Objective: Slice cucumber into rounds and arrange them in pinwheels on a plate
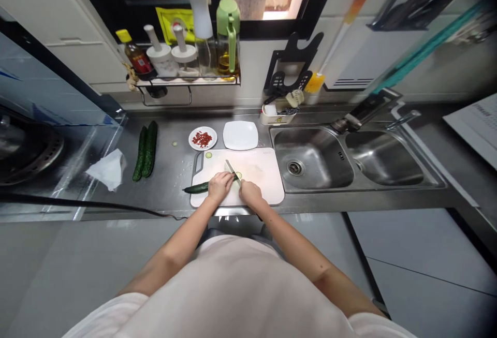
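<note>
On a white cutting board point(264, 172) with a grey handle lies a dark green cucumber point(196, 188). My left hand point(219, 186) is closed over its right part, fingers near the cut end. My right hand point(250, 193) grips a knife point(232, 169), whose blade stands at the cucumber's cut end and points away from me. Just right of the blade is a pale cucumber slice point(238, 175). Another end piece point(208, 155) lies by the board's upper left corner. The knife's handle is hidden in my fist.
Behind the board stand a plate of chopped red pieces point(202, 138) and a white square plate point(240, 135). Two whole cucumbers point(145, 150) and a crumpled white tissue point(107, 169) lie left. At right is a double sink point(314, 185); a condiment rack point(190, 81) hangs above.
</note>
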Motion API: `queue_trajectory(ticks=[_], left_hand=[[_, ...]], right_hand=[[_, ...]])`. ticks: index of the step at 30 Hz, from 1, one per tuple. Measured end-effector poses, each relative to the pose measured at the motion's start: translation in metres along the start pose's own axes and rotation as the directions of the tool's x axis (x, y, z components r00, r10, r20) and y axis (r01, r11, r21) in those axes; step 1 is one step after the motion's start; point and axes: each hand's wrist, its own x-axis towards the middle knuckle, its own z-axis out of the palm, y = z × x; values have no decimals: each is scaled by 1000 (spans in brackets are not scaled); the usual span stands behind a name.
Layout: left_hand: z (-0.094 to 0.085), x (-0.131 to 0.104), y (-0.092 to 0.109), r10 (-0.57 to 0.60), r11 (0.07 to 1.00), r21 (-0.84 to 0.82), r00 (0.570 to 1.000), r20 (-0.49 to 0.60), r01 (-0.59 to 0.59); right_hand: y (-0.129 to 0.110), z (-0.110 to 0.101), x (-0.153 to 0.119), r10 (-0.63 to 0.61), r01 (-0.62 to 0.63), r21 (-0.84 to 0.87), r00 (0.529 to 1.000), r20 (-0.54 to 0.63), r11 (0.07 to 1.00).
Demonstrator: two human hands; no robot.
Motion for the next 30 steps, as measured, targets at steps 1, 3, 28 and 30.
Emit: queue_trajectory(ticks=[1, 3, 28, 30], left_hand=[[0, 0, 0, 3, 1000, 5, 1000, -4, -3], [0, -1, 1, 9, 1000, 13, 1000, -14, -9], [-1, -2, 3, -18, 1000, -17, 1000, -22, 18], [0, -2, 3, -21, 1000, -21, 1000, -23, 21]], right_hand=[[0, 0, -2, 2, -2, -1, 1000, 5, 1000], [3, 2, -8, 7, -7, -8, 1000, 20, 1000], [17, 12, -31, 26, -23, -37, 997, 70, 999], [18, 13, -31, 14, -11, -40, 998, 64, 999]])
